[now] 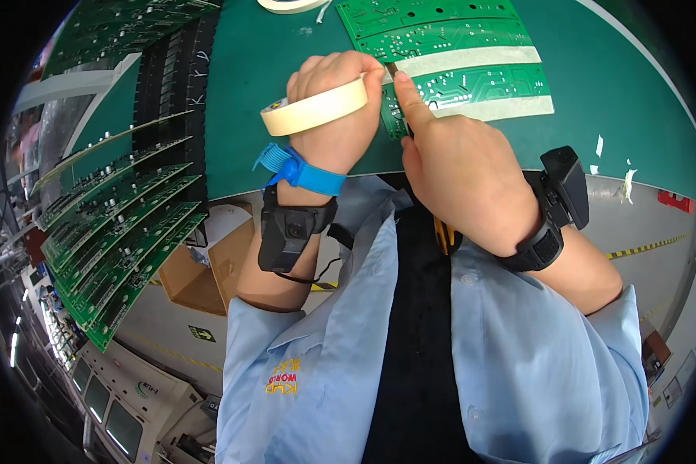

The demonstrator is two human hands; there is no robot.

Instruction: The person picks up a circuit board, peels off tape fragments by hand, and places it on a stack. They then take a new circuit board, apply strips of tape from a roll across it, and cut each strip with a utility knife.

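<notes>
A cream masking tape roll (317, 110) hangs around my left hand (336, 97). The left fingers are closed, pinching the tape's end at the left edge of a green circuit board (487, 83). My right hand (468, 166) meets it there, with its index finger stretched along a thin dark blade-like tool (392, 69) whose tip shows beside the left fingertips. Most of that tool is hidden under the right hand. Pale tape strips (472, 58) run across the board, one between its upper and lower sections and one along its near edge.
The boards lie on a green mat (611, 100). At the left, several circuit boards (124, 255) stand slotted in a black rack (170, 85). Another tape roll (292, 4) is at the far edge. Tape scraps (599, 145) lie at right; a cardboard box (201, 271) stands below the table.
</notes>
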